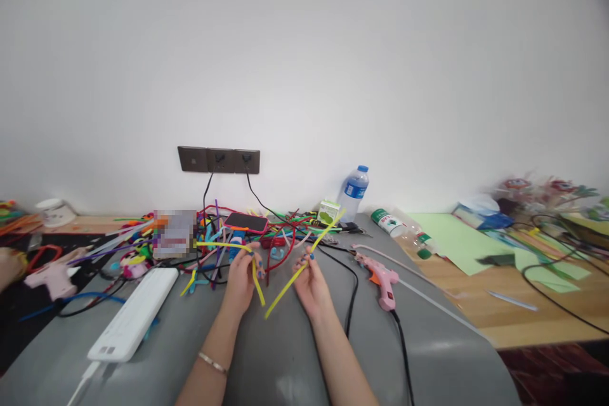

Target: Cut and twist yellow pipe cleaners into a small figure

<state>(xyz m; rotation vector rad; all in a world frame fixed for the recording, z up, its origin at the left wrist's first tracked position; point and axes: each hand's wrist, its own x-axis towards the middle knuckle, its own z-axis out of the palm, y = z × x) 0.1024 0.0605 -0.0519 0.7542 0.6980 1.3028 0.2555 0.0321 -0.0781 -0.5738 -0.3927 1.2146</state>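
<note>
My left hand (243,278) pinches a yellow pipe cleaner (223,244), which bends downward at my fingers. In my right hand (310,279) is a second yellow pipe cleaner (285,290), fairly straight and slanting from lower left to upper right. The lower ends of the two come near each other above the grey table mat (280,361). Behind my hands lies a tangle of coloured pipe cleaners, with a phone (246,222) in a pink case on it. A pink glue gun (379,279) rests to the right of my right hand.
A white power bank (136,314) with a cable lies at front left. Another pink glue gun (52,278) and a person's hand (10,266) are at far left. Bottles, one upright (354,193) and one lying (399,231), stand near the wall. Black cords cross the mat.
</note>
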